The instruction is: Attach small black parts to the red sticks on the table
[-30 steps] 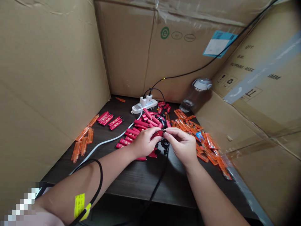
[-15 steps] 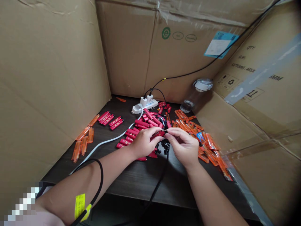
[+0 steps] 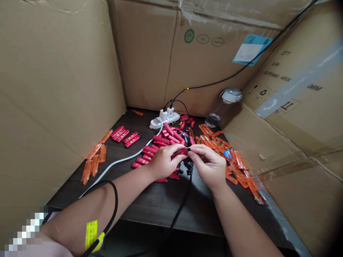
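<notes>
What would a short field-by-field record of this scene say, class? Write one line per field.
Left hand: holds a red lighter
Right hand: pinches the end of the same lighter
Beside the hands: loose black parts, more red lighters, orange lighters
Surface: dark table
Also there: white power strip, clear plastic bottle
Surroundings: cardboard walls

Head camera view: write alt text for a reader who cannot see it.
The left hand and right hand hold a red lighter body above a dark table, among scattered red lighter bodies, orange lighter bodies and small black parts. Cardboard walls enclose the table; a power strip and clear bottle sit behind.
</notes>
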{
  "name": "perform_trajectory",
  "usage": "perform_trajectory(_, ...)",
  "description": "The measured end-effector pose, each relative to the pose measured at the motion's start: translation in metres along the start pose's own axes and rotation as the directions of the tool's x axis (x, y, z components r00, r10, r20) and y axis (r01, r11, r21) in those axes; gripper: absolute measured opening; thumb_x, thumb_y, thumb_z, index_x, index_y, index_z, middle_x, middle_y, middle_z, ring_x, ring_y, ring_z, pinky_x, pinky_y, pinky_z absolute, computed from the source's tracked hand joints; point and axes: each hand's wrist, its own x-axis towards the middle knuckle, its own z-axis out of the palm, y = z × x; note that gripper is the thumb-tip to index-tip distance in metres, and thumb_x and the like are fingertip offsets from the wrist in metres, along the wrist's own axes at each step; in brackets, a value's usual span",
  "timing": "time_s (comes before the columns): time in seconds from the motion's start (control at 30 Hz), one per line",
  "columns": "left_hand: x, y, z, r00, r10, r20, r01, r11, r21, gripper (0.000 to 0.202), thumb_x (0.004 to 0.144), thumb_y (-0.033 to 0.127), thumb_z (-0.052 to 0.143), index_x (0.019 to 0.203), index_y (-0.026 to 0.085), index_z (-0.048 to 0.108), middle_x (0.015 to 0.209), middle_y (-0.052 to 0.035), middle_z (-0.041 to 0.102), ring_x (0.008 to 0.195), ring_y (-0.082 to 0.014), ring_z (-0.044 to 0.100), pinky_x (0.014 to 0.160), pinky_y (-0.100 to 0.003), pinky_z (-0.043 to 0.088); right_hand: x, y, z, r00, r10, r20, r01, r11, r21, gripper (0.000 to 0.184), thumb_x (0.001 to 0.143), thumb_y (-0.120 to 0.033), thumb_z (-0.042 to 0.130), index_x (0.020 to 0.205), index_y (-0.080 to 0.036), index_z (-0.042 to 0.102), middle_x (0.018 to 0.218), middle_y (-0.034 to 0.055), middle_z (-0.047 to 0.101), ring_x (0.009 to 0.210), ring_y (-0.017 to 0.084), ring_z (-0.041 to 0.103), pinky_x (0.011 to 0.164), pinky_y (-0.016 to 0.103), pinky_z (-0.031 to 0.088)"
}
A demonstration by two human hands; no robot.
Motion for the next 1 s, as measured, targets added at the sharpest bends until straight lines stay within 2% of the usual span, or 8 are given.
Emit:
perform_trajectory(0.23, 0.000, 0.002, -0.001, 1.000, 0.007, 0.005, -0.007, 1.000, -0.002, 0.018, 0.084, 0.026, 0.058, 0.099, 0.017, 0.061, 0.087, -0.0038, 0.070, 0.074, -0.0137, 0.064, 0.070, -0.024, 0.049, 0.000, 0.003, -0.001, 1.000, -0.027, 0.012, 0.027, 0.999, 0.019, 0.010, 0.077, -0.013, 0.067, 0.082, -0.020, 0.071, 0.088, 0.0050, 0.070, 0.080, 0.016, 0.066, 0.068, 0.028, 0.056)
perform_trajectory(0.47, 0.001, 0.003, -0.004, 0.999, 0.019, 0.047, -0.019, 1.000, -0.006, 0.017, 0.085, 0.024, 0.056, 0.099, 0.017, 0.062, 0.091, -0.0050, 0.070, 0.082, -0.0158, 0.065, 0.075, -0.026, 0.049, 0.000, 0.002, -0.002, 0.997, -0.007, 0.075, 0.005, 1.000, 0.030, 0.007, 0.078, -0.016, 0.066, 0.081, -0.020, 0.071, 0.088, 0.0053, 0.069, 0.076, 0.016, 0.066, 0.064, 0.027, 0.056)
perform_trajectory(0.63, 0.002, 0.001, -0.001, 0.995, -0.102, 0.015, 0.103, 0.984, -0.146, 0.021, 0.084, 0.027, 0.057, 0.102, 0.017, 0.061, 0.098, -0.0063, 0.068, 0.089, -0.0170, 0.064, 0.080, -0.028, 0.050, -0.001, 0.002, -0.001, 0.993, 0.058, 0.103, -0.073, 0.986, 0.153, 0.013, 0.078, -0.017, 0.067, 0.089, -0.021, 0.071, 0.096, 0.0061, 0.067, 0.088, 0.017, 0.065, 0.070, 0.028, 0.056)
perform_trajectory(0.77, 0.005, -0.001, -0.002, 0.979, -0.205, 0.012, 0.199, 0.935, -0.292, 0.026, 0.083, 0.028, 0.058, 0.106, 0.016, 0.059, 0.104, -0.0078, 0.066, 0.095, -0.0178, 0.062, 0.082, -0.028, 0.049, 0.002, 0.005, -0.003, 0.968, 0.223, 0.117, -0.245, 0.943, 0.225, 0.017, 0.078, -0.027, 0.068, 0.093, -0.020, 0.070, 0.095, 0.0062, 0.069, 0.078, 0.017, 0.068, 0.073, 0.033, 0.058)
perform_trajectory(0.83, 0.008, -0.001, -0.006, 0.971, -0.238, 0.017, 0.230, 0.911, -0.343, 0.025, 0.081, 0.031, 0.061, 0.099, 0.014, 0.061, 0.096, -0.0067, 0.067, 0.087, -0.0166, 0.062, 0.075, -0.026, 0.050, 0.005, 0.007, -0.005, 0.939, 0.338, 0.066, -0.344, 0.908, 0.239, 0.021, 0.076, -0.032, 0.069, 0.092, -0.018, 0.068, 0.084, 0.0052, 0.070, 0.070, 0.016, 0.068, 0.071, 0.034, 0.059)
perform_trajectory(0.9, 0.010, 0.001, -0.010, 0.964, -0.265, 0.010, 0.250, 0.896, -0.368, 0.024, 0.079, 0.037, 0.063, 0.084, 0.013, 0.063, 0.077, -0.0032, 0.066, 0.070, -0.0131, 0.060, 0.063, -0.023, 0.047, 0.008, 0.010, -0.006, 0.909, 0.417, 0.017, -0.410, 0.885, 0.222, 0.024, 0.074, -0.035, 0.070, 0.089, -0.016, 0.068, 0.073, 0.0038, 0.069, 0.066, 0.017, 0.067, 0.067, 0.034, 0.059)
perform_trajectory(1.0, 0.012, 0.006, -0.015, 0.947, -0.322, -0.004, 0.295, 0.873, -0.388, 0.033, 0.078, 0.044, 0.062, 0.068, 0.013, 0.060, 0.058, 0.0009, 0.057, 0.052, -0.0090, 0.052, 0.049, -0.020, 0.040, 0.009, 0.014, -0.006, 0.905, 0.424, 0.039, -0.425, 0.895, 0.134, 0.025, 0.074, -0.037, 0.069, 0.087, -0.016, 0.067, 0.071, 0.0034, 0.068, 0.063, 0.016, 0.065, 0.063, 0.032, 0.057)
